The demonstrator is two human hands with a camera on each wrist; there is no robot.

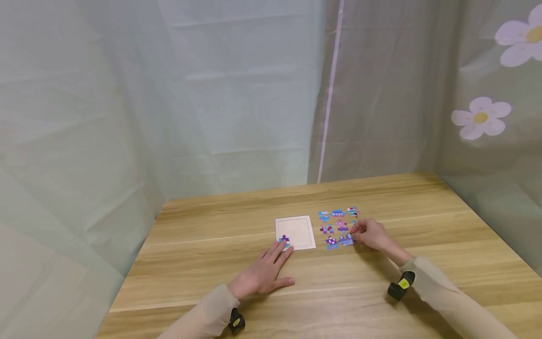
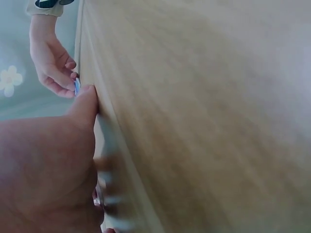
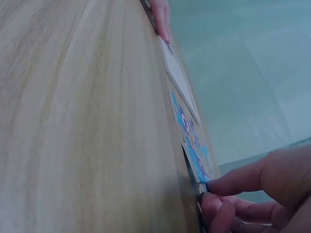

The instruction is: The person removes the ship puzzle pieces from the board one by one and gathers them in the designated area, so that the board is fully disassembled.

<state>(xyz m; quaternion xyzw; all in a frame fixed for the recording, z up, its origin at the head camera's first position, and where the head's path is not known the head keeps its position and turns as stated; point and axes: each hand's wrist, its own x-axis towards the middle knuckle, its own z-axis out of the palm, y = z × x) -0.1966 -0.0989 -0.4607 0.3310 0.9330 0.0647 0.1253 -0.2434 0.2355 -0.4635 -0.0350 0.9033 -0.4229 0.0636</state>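
Note:
My left hand [image 1: 264,271] lies with fingers extended, fingertips on the lower left corner of a square white puzzle tray [image 1: 301,232]. A purple and blue jigsaw piece [image 1: 284,238] sits in that corner, partly covered by the fingertips. To the right of the tray, my right hand [image 1: 371,234] pinches the edge of a blue-purple jigsaw piece [image 1: 346,241] between thumb and fingers. In the right wrist view this held piece [image 3: 196,162] is tilted, with a dark shadow under its near edge.
Several loose jigsaw pieces lie in rough rows right of the tray, including a blue one [image 1: 337,213] at the back and a purple and white one [image 1: 331,242] in front. They rest on a wood-grain table [image 1: 220,230]. Hanging cloth [image 1: 237,94] encloses the table's back and sides.

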